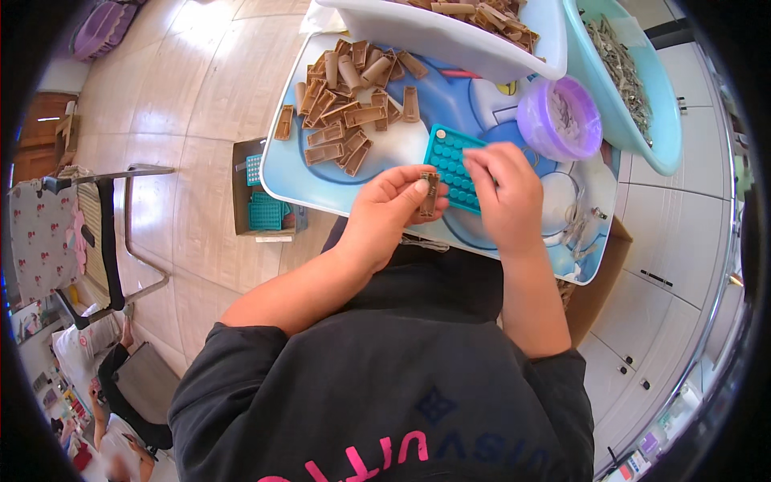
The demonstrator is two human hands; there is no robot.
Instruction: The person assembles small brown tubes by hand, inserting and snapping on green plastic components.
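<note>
My left hand (387, 210) grips a small brown plastic shell (429, 196) between thumb and fingers, its hollow side facing up. Beside it, my right hand (511, 193) hovers over the right side of a teal tray (451, 167) with rows of round pockets. Thumb and forefinger are pinched together there; whatever they hold is too small or hidden to make out. A small pale round piece (441, 135) sits at the tray's upper left corner. Beyond my left hand lies a loose pile of similar brown shells (345, 104) on the blue patterned table (293, 181).
A white bin (450, 32) of brown shells stands at the far side, with a light-blue basin (662, 136) of metal parts to its right. A purple tub (590, 136) is near my right hand. On the floor, left, a cardboard box (241, 193) holds teal trays. Another person (124, 442) sits lower left.
</note>
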